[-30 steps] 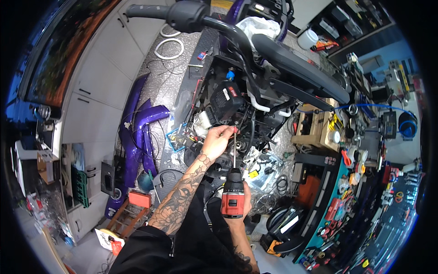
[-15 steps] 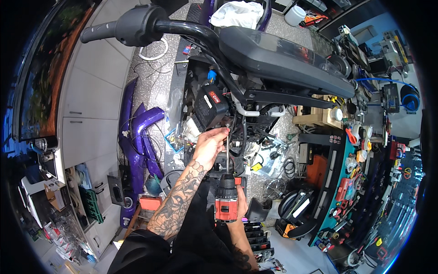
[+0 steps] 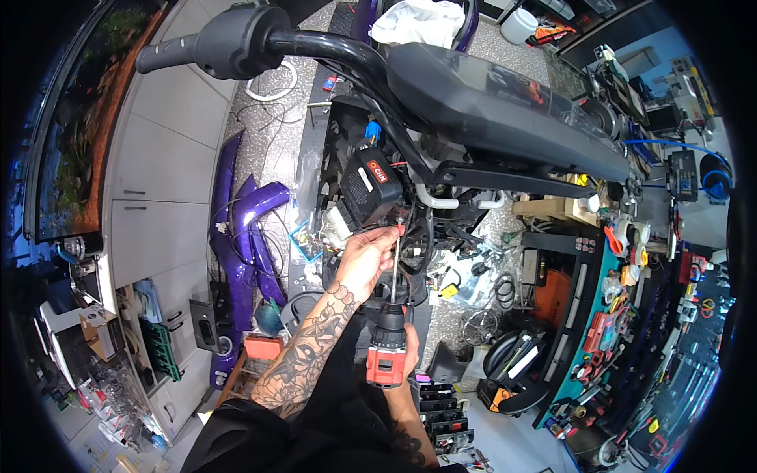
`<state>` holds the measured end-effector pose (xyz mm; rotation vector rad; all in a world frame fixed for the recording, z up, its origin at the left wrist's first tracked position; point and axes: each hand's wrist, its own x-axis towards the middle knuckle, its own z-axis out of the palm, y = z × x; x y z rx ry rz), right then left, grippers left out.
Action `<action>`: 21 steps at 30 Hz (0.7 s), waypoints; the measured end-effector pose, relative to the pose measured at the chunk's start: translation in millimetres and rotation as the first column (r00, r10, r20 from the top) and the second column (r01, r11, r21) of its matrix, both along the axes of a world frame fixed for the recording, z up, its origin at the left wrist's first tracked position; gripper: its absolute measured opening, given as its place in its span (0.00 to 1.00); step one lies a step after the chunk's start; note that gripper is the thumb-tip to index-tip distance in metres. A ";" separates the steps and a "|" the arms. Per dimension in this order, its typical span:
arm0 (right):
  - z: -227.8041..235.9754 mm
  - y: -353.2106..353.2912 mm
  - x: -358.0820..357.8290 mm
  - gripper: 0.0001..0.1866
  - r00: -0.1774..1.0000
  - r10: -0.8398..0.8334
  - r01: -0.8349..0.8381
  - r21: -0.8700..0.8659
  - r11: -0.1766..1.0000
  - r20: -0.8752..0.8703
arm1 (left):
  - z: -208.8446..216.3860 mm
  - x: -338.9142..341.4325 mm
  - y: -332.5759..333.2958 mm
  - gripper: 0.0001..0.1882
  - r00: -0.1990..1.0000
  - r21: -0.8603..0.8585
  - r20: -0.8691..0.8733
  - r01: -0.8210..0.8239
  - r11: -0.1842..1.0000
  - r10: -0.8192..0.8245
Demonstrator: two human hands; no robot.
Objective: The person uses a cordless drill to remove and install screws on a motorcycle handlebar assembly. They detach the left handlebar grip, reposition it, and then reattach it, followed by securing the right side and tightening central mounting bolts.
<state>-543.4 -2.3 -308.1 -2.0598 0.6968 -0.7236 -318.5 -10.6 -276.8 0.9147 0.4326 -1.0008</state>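
My right hand (image 3: 410,352) is wrapped round a red and black cordless drill (image 3: 387,366). From its chuck a long thin driver bit (image 3: 395,272) points away from me toward the opened body of a scooter. My left hand (image 3: 369,256), at the end of a tattooed forearm, pinches the bit near its far tip, where a small red piece (image 3: 400,230) shows at the fingertips. Just beyond the fingers sits a black box (image 3: 367,189) with a red label, among cables and frame parts. What exactly the bit's tip touches is too small to make out.
Overhead, the black handlebar (image 3: 323,43) and a long dark cover (image 3: 489,102) span the far side. Purple body panels (image 3: 252,229) lie on the left by white cabinets (image 3: 158,165). A teal-edged bench (image 3: 579,347) crowded with tools stands on the right.
The scene has shifted slightly to the right in view. The drill's rear has swung a little left, so the bit leans more. Both hands keep their hold.
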 end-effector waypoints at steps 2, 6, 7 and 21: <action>0.4 -1.7 -1.6 0.43 1.000 0.019 -0.019 0.054 0.998 0.003 | 3.1 2.0 0.4 0.11 1.000 0.012 0.005 0.002 1.000 -0.002; -0.9 2.5 -5.3 0.41 0.999 0.022 -0.029 0.171 0.985 0.039 | 5.7 4.9 0.8 0.10 1.000 0.039 0.002 0.015 0.999 -0.015; 0.5 3.4 -5.9 0.40 0.999 0.020 -0.026 0.212 0.977 0.031 | 7.7 5.1 -0.1 0.10 1.000 0.053 -0.004 0.017 0.998 -0.017; 65.2 -57.8 -4.9 0.35 0.816 0.389 -0.457 -0.065 0.887 -0.427 | 78.7 -55.4 23.2 0.29 0.522 0.795 0.270 0.354 0.493 -0.809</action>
